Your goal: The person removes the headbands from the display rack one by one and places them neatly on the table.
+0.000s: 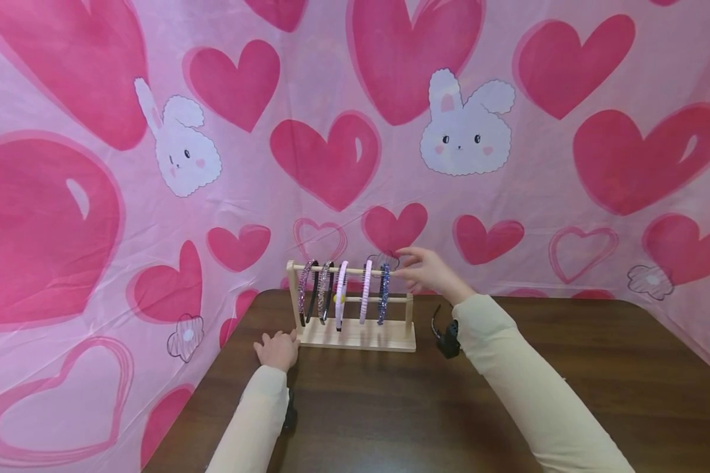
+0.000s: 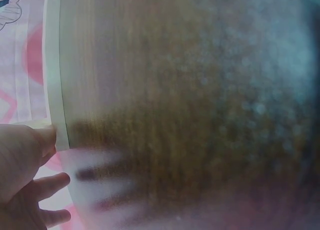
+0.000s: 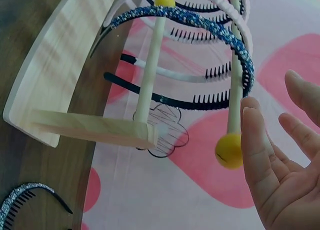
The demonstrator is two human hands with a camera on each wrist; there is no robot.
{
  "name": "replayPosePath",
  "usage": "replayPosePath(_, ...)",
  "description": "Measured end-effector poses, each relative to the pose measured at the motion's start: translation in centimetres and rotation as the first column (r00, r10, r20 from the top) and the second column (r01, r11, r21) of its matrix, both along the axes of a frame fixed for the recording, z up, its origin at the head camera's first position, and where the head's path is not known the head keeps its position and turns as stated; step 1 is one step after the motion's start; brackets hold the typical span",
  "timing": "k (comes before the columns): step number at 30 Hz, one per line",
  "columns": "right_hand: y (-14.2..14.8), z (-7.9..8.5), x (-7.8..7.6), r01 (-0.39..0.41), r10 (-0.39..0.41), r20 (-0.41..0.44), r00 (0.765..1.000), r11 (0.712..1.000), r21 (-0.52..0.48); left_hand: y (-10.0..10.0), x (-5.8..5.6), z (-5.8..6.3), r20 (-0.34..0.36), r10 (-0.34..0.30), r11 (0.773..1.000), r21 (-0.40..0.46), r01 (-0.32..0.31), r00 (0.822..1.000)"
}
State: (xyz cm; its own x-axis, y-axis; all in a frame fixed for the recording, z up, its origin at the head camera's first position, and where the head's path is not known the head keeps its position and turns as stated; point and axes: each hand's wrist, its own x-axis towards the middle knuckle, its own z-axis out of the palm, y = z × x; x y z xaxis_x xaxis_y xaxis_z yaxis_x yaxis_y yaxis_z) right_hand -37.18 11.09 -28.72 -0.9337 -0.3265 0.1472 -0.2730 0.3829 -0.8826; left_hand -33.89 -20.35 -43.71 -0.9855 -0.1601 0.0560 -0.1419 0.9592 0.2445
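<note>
Your right hand's [image 1: 427, 269] fingers are parted and empty, the blue headband [image 1: 384, 295] just beyond their tips; best touch it lightly, your left hand [image 1: 279, 351], fingers spread, steadying the rack [image 1: 355, 339].

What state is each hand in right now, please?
Left hand: open, beside the wooden rack.
Right hand: open, holding nothing, near the hanging blue headband.

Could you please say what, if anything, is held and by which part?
Nothing appears held: the right hand hovers beside the hanging blue headband; the left hand rests, fingers spread, at the rack's base.
</note>
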Motion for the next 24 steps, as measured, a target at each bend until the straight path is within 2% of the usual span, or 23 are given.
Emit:
replayPosePath(9, -1.2, -0.6, -0.2, 0.003, -0.004, 0.041, 0.999, 1.0, 0.016, -0.3, -0.4, -0.5, -0.017, -0.008, 1.0, 0.006, 0.008, 1.0)
replayPosePath(24, -2.4, -1.2, -0.1, -0.034, 0.034, 0.035, 0.999, 0.999, 0.015, -0.2, -0.1, -0.1, -0.011, 0.002, 1.0, 0.0, -0.002, 1.0)
